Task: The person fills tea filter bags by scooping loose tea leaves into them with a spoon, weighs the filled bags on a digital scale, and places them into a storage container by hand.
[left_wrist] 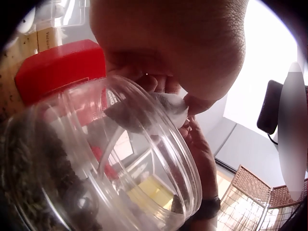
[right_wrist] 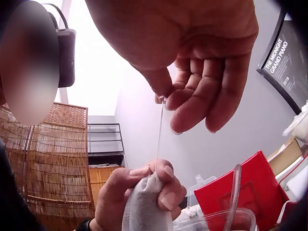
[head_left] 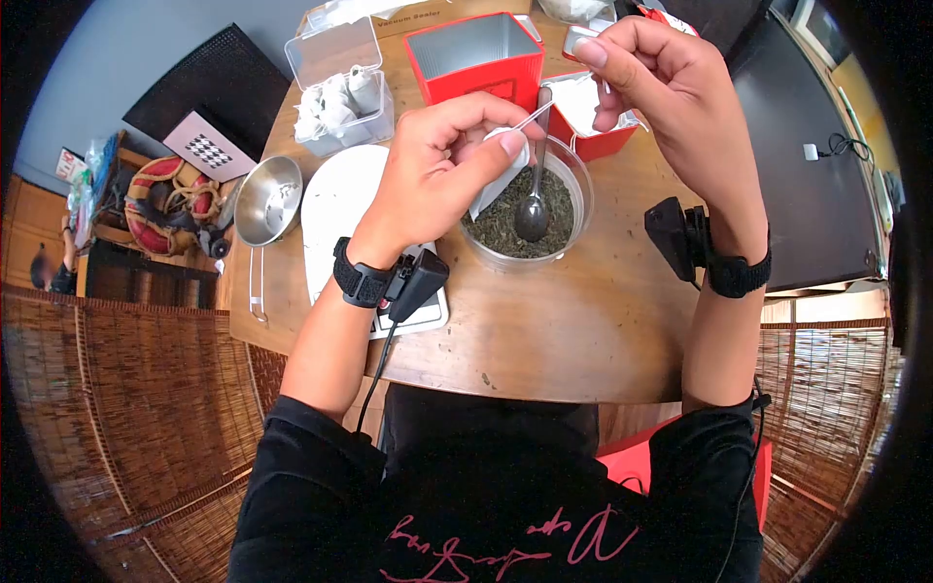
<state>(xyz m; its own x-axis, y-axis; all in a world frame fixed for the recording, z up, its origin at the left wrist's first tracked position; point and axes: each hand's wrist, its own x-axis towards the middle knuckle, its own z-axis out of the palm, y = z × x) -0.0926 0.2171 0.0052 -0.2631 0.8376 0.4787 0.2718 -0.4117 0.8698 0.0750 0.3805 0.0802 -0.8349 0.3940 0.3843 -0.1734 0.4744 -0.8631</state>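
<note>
My left hand [head_left: 437, 175] pinches the gathered top of a white tea bag [right_wrist: 147, 207], which looks filled and rounded. From the bag's top a thin drawstring [right_wrist: 160, 130] runs up taut to my right hand [head_left: 671, 97], whose thumb and index finger pinch its end while the other fingers curl loosely. Both hands are raised, the left one over a clear plastic tub [head_left: 520, 264] of dried tea leaves [head_left: 496, 231]. A metal spoon [head_left: 532, 219] leans in that tub, its bowl on the leaves.
Behind the tub stand an open red tin [head_left: 481, 87] and a red box [head_left: 603, 148] with white bags. At left are a lidded clear box [head_left: 340, 144] of filled pouches, a white scale [head_left: 335, 189] and a metal pan [head_left: 264, 209]. Leaf crumbs dot the wooden table [head_left: 573, 330].
</note>
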